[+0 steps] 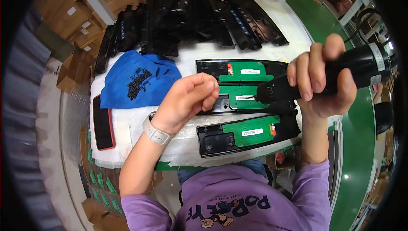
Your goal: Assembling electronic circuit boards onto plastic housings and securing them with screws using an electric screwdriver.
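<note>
1. The middle panel point(214, 105), black with a green circuit board point(233, 90), lies flat on the table point(140, 122) between an upper panel point(208, 67) and a lower panel point(214, 144). Nothing visible clamps it, so a sideways push could slide it into these neighbours.

2. The right hand point(321, 82) is wrapped around a black electric screwdriver point(355, 65), reaching over the middle panel from its right side. The tool's tip is over the board's white label; I cannot tell whether it touches. If it slips or tilts, it could scratch the board.

3. The left hand point(189, 97) is at the middle panel's left end, fingers curled in, thumb against the index finger. Whether they pinch anything small I cannot tell; a loose grip could drop it onto the panel. Being near the tip, these fingers could also be nicked by a skid.

4. Left of the middle panel, small black pieces point(138, 82) lie loose on a blue cloth point(114, 82); a forearm snagging the cloth could scatter them.
</note>
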Demonstrator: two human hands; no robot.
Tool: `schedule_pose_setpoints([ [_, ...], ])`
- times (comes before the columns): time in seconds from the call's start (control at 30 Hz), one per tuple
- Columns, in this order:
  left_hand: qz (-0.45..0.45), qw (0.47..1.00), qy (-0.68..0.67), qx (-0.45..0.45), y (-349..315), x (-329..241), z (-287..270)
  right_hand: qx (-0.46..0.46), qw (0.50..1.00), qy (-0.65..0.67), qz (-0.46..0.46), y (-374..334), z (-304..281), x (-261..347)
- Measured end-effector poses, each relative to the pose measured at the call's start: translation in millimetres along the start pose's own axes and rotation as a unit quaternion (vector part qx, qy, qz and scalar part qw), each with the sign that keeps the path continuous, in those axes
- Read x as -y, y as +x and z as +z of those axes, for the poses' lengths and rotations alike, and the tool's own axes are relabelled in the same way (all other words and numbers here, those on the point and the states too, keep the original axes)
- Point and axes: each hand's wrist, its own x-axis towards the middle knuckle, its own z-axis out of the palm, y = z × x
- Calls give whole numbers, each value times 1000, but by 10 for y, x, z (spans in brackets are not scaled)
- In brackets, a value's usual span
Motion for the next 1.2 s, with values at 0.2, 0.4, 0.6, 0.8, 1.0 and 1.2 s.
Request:
schedule_pose_setpoints([
  [0.2, 11, 986, 153, 62, -43, 6, 139, 12, 999, 47, -18, 108, 130, 34],
  [0.4, 12, 978, 200, 64, -42, 43, 147, -13, 999, 45, 3, 6, 240, -18],
  [0.6, 24, 962, 265, 56, -61, 32, 197, -76, 992, -50, 90, 52, 386, 68],
  [0.8, 73, 932, 351, 61, -62, 52, 198, -166, 982, -26, 91, 119, 302, -92],
  [1.0, -7, 993, 113, 36, -26, 63, 85, -202, 978, 8, 48, 45, 296, -86],
  [1.2, -33, 997, 55, 51, -32, 23, 11, -161, 980, 109, 35, 51, 342, -94],
])
